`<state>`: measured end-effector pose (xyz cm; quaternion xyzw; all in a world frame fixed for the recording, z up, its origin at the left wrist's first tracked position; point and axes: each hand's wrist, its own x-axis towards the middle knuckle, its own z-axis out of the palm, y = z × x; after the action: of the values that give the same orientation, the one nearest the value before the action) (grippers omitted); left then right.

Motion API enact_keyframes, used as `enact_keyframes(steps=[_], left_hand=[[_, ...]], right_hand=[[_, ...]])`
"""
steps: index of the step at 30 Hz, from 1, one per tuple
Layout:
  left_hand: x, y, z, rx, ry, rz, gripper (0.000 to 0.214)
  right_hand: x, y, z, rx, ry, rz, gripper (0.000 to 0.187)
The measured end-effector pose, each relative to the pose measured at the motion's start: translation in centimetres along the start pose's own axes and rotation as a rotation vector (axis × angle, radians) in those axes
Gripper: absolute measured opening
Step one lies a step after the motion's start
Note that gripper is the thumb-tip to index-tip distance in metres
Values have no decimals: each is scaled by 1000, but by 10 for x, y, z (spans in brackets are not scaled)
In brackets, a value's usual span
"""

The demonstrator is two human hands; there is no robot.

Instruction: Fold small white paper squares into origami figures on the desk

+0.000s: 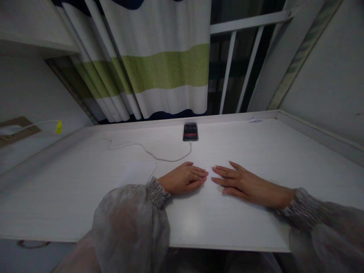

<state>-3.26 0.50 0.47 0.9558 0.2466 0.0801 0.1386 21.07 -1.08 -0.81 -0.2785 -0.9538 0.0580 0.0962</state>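
My left hand (186, 179) lies palm down with its fingers stretched out towards the right and a thin ring on one finger. Facing it, my right hand (241, 184) rests flat with its fingers spread. Between the fingertips of both hands is a small white piece of paper (209, 172), partly covered by them. Its exact shape is hard to make out against the white desk (196, 222). Neither hand is wrapped round anything.
White sheets of paper (136, 172) lie beyond my left sleeve, with a thin dark line at their edge. A dark, pixelated device (190, 132) stands at the back, joined to a white cable (159, 158). A small whitish item (255, 120) sits near the back rim, below a curtained window.
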Motion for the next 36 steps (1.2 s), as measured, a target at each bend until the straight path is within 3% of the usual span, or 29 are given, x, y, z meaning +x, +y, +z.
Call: enact_keyframes(steps=[6, 11, 20, 30, 36], left_hand=[[0, -1, 0, 8, 16, -6, 26], [0, -2, 2, 3, 36, 9, 26], [-1, 1, 6, 16, 171, 53, 19], [4, -1, 7, -22, 188, 50, 26], [4, 1, 9, -8, 219, 13, 33]], right_hand=[[3, -4, -7, 113, -10, 78, 37], [0, 0, -9, 62, -15, 95, 37], [2, 2, -5, -110, 195, 58, 31], [10, 8, 2, -257, 226, -84, 25], [10, -1, -5, -522, 107, -199, 25]])
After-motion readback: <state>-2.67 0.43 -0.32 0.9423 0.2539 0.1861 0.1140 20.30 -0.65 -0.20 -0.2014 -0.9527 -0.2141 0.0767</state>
